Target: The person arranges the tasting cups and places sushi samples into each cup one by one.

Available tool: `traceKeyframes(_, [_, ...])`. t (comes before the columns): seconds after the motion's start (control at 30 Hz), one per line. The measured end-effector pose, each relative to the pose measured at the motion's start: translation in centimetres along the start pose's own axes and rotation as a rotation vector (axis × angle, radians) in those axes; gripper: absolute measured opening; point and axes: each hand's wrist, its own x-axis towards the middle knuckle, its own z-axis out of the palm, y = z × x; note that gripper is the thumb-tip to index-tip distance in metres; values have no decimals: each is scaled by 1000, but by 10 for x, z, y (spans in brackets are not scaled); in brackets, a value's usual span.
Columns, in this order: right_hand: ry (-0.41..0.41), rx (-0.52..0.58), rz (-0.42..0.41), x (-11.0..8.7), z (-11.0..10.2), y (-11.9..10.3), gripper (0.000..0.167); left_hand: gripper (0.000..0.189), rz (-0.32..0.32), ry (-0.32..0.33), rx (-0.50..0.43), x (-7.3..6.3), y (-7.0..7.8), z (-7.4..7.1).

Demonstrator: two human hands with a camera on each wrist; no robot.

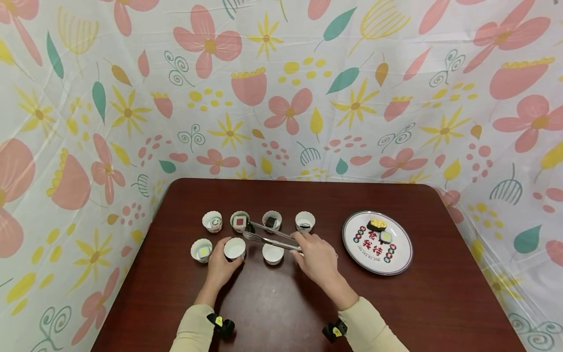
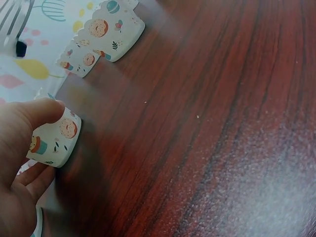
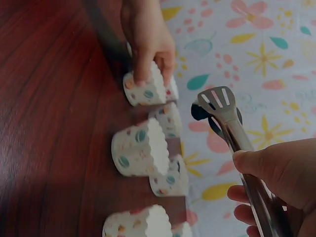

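My left hand (image 1: 221, 266) holds a white patterned paper cup (image 2: 57, 140) around its sides, thumb on one side and fingers on the other. The inside of that cup looks bare in the head view. With my right hand (image 1: 320, 259) I grip metal tongs (image 3: 247, 163), which have a slotted tip and point left over the cups. A small dark sushi-like piece (image 3: 199, 111) sits between the tong tips, partly hidden by them. In the head view the tips overlap the gap between the back-row cup with a red-centred piece (image 1: 239, 222) and the held cup.
Other back-row cups hold a swirl piece (image 1: 215, 222), a black piece (image 1: 271, 223) and a dark-and-white piece (image 1: 305, 225). In front stand a cup with a yellow-centred piece (image 1: 204, 252) and another white cup (image 1: 273, 254). A plate (image 1: 360, 259) with two sushi-like pieces lies right on the brown table (image 1: 281, 313).
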Motion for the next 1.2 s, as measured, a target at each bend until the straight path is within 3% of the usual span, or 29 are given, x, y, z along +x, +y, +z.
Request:
traceKeyframes(0.33, [-51,-31,-71,9,18,-17,35,67,-8,-22,5,1,2,-1])
traceKeyframes(0.73, [-128,-57,-85,10,29,-24,34,68,-5,-20,2,1,2,-1])
traceKeyframes(1.2, [-147,-56,-83,10,34,-27,35,66,-4,-18,-2,0,1,-2])
